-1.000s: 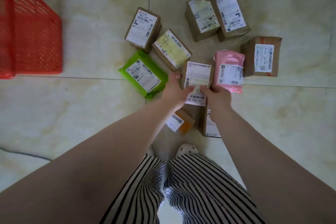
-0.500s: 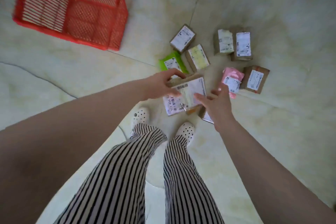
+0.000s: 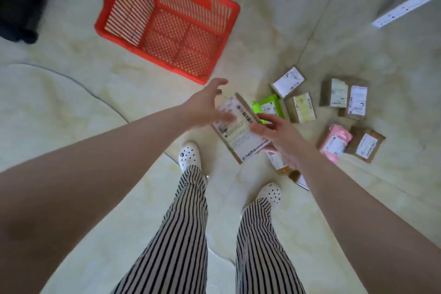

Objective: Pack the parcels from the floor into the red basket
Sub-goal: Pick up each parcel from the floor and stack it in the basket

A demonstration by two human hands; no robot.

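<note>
Holding a brown parcel (image 3: 239, 126) between both hands, we keep it above the floor (image 3: 71, 107), label face up, just short of the red basket (image 3: 167, 21). Our left hand (image 3: 205, 107) lies at its far-left end with fingers spread and thumb lifted — whether it grips we cannot tell. Our right hand (image 3: 279, 136) curls fingers around the near-right end. Behind the parcel on the floor sit the green parcel (image 3: 268, 108), the pink parcel (image 3: 335, 142) and several brown boxes — all apart from the basket.
</note>
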